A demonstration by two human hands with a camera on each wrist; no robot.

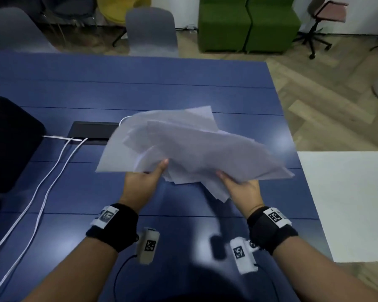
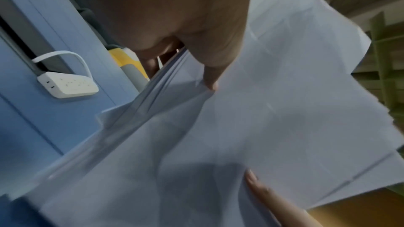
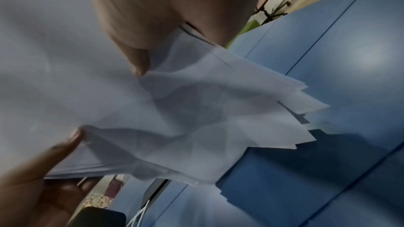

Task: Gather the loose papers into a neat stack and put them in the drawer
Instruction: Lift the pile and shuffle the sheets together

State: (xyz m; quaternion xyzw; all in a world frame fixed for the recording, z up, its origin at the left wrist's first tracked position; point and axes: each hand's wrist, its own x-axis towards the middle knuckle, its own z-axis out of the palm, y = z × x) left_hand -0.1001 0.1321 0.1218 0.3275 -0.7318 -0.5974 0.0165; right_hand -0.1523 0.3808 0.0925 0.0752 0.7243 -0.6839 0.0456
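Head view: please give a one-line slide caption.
Both hands, left hand and right hand, hold uneven papers above blue table.

Head view high above the blue table (image 1: 183,88), forward-down; both wrist views close, sharing the papers (image 2: 284,110).

two hands (image 1: 143,182) were up, one messy bunch of papers (image 1: 190,149), two white cables (image 1: 52,162), two green sofas (image 1: 249,25).

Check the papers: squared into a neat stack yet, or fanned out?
Fanned out. The papers splay at different angles between both hands, left and right; staggered corners show in the right wrist view.
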